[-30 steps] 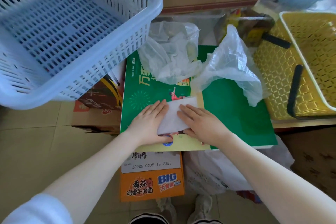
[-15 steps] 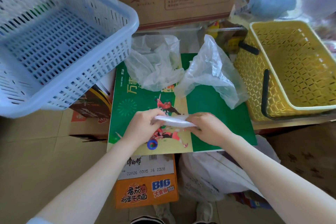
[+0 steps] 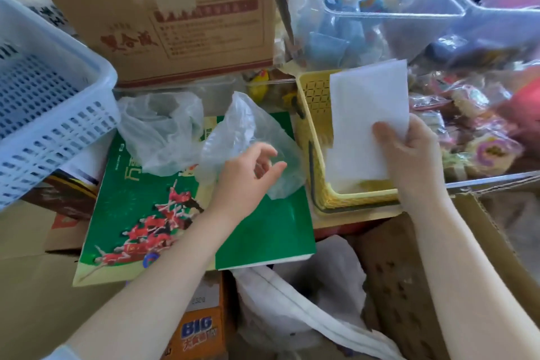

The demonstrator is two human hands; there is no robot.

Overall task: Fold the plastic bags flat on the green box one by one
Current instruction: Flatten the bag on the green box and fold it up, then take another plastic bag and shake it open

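The green box (image 3: 263, 231) lies flat in the middle, printed with red figures. Two crumpled clear plastic bags rest on its far edge: one at the left (image 3: 160, 131), one at the right (image 3: 248, 137). My left hand (image 3: 248, 178) hovers over the right bag with loosely curled fingers, holding nothing. My right hand (image 3: 409, 155) grips a folded white plastic bag (image 3: 365, 120) by its lower right corner, holding it upright over the yellow basket (image 3: 315, 137).
A pale blue basket (image 3: 43, 102) stands at the left. A brown cardboard box (image 3: 175, 23) sits behind the green box. Clear bins of packaged goods (image 3: 409, 9) fill the back right. An orange carton (image 3: 201, 327) and a white bag (image 3: 306, 301) lie below.
The folded white bag has been lifted off the green box and carried right over the yellow basket by my right hand. My left hand let go and moved toward the right crumpled bag.
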